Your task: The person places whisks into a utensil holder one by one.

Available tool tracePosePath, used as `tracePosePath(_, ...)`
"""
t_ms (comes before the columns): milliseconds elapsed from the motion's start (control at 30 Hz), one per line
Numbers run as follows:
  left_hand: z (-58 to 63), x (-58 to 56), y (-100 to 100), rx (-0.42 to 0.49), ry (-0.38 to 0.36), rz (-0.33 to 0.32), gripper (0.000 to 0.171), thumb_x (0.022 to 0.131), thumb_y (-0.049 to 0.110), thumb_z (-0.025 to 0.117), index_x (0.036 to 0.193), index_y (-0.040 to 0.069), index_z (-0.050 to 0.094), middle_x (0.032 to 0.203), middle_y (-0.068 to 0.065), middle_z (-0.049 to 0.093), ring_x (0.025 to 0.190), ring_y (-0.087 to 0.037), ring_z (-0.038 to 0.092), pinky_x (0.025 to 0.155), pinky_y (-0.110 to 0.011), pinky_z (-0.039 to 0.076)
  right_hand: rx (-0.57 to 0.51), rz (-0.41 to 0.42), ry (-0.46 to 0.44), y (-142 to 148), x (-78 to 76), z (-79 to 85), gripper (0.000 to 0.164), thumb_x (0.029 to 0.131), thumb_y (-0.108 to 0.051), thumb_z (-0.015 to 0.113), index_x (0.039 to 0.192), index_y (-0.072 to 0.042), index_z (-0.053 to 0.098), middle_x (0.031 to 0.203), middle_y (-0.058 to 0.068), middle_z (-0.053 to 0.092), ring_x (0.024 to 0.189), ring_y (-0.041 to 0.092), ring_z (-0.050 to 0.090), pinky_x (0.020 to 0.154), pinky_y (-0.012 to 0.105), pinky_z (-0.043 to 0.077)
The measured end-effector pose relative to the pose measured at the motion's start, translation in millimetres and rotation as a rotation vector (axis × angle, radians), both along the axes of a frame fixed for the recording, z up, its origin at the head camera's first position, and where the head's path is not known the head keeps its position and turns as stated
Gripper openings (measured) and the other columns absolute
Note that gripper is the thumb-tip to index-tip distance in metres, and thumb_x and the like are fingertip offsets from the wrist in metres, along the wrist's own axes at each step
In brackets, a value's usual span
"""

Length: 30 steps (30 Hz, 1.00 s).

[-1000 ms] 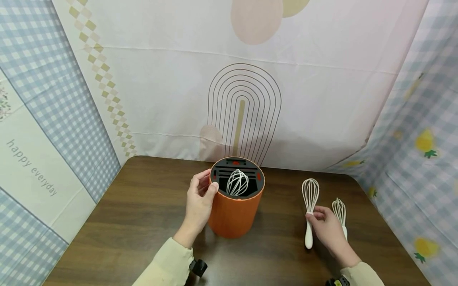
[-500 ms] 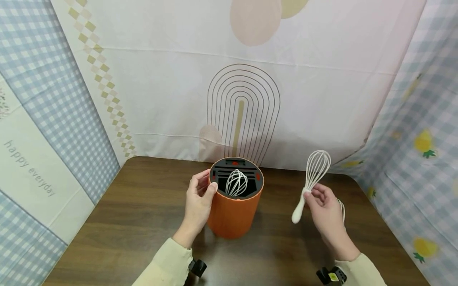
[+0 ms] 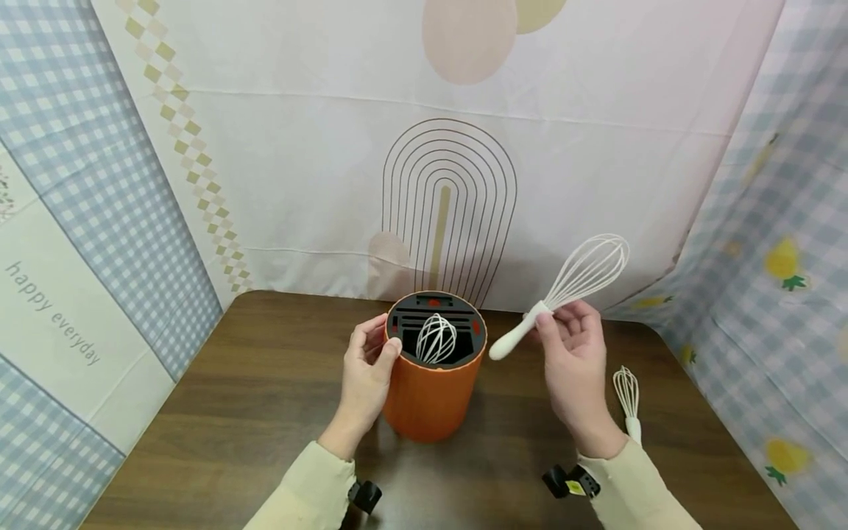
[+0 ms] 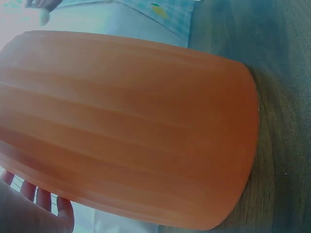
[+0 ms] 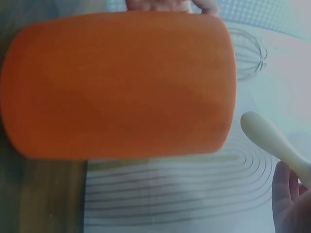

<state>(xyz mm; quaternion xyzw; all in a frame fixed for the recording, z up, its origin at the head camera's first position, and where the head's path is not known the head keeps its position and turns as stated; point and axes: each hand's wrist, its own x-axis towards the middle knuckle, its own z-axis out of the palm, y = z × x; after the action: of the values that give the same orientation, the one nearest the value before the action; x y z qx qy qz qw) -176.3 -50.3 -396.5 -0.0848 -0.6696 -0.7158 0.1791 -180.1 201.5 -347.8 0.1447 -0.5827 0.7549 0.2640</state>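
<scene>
A round orange utensil holder with a black slotted top stands upright on the table in the head view. My left hand holds its left side near the rim, thumb in front and fingers behind. The wire loops of a whisk rise from its front opening; the handle is hidden inside. Right of the holder, my right hand pinches a second white whisk where handle meets wires. It is raised and tilted, wires up to the right, handle end pointing down toward the holder's rim without touching it.
A smaller white whisk lies on the dark wood table at the right, partly behind my right forearm. A printed cloth hangs behind the table, with checked cloths at both sides.
My right hand has lifted the whisk off the table and carried it up and left toward the holder, tilting it so the handle points left. My left hand stays in place.
</scene>
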Motion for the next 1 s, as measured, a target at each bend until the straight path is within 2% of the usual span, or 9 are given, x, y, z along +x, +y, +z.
tracePosePath(167, 0.2, 0.0, -1, 0.0, -0.004, -0.005, 0.044, 0.092, 0.008, 0.061, 0.133, -0.001, 0.049, 0.123, -0.017, 0.056, 0.11, -0.029, 0.053, 0.096, -0.042, 0.043, -0.023, 0.024, 0.04, -18, -1.9, 6.0, 0.034, 0.094, 0.002, 0.057, 0.123, -0.001, 0.042, 0.111, 0.02, 0.05, 0.096, 0.025, 0.061, 0.08, 0.031, 0.053)
tracePosePath(367, 1.0, 0.2, -1, -0.003, -0.006, -0.005, 0.044, 0.092, 0.008, 0.061, 0.133, -0.001, 0.049, 0.123, -0.017, 0.056, 0.11, -0.028, 0.054, 0.095, -0.04, 0.044, 0.063, 0.063, 0.039, -35, -7.6, 1.9, 0.035, 0.093, 0.002, 0.057, 0.125, -0.001, 0.041, 0.117, 0.025, 0.05, 0.102, 0.03, 0.061, 0.084, 0.032, 0.052)
tracePosePath(500, 1.9, 1.1, 0, -0.003, -0.012, -0.003, 0.043, 0.092, 0.008, 0.061, 0.133, -0.001, 0.049, 0.123, -0.017, 0.056, 0.11, -0.029, 0.054, 0.095, -0.04, 0.044, 0.177, 0.101, 0.01, -41, -9.0, -5.6, 0.041, 0.093, 0.003, 0.058, 0.127, 0.004, 0.037, 0.116, 0.023, 0.051, 0.102, 0.029, 0.059, 0.083, 0.03, 0.052)
tracePosePath(633, 2.6, 1.6, 1, -0.002, -0.015, -0.001, 0.043, 0.092, 0.007, 0.06, 0.133, -0.001, 0.05, 0.122, -0.018, 0.057, 0.11, -0.03, 0.054, 0.095, -0.039, 0.043, 0.321, 0.091, -0.017, -48, -4.0, -8.6, 0.045, 0.09, 0.005, 0.061, 0.128, 0.006, 0.036, 0.113, 0.02, 0.053, 0.097, 0.028, 0.059, 0.082, 0.027, 0.052)
tracePosePath(800, 1.3, 0.6, 1, 0.011, -0.003, -0.006, 0.043, 0.092, 0.006, 0.06, 0.133, -0.003, 0.049, 0.123, -0.019, 0.056, 0.11, -0.03, 0.054, 0.095, -0.04, 0.043, 0.48, 0.069, 0.044, -63, 10.1, 3.7, 0.043, 0.088, 0.01, 0.062, 0.123, 0.009, 0.037, 0.108, 0.021, 0.055, 0.095, 0.032, 0.061, 0.078, 0.028, 0.054)
tracePosePath(1000, 1.3, 0.6, 0, 0.004, 0.016, -0.01, 0.043, 0.093, 0.008, 0.06, 0.132, -0.003, 0.049, 0.123, -0.02, 0.056, 0.11, -0.03, 0.054, 0.096, -0.041, 0.042, 0.644, 0.035, 0.141, -75, 17.6, 13.5, 0.039, 0.084, 0.016, 0.062, 0.115, 0.011, 0.04, 0.101, 0.023, 0.055, 0.09, 0.034, 0.064, 0.076, 0.038, 0.055)
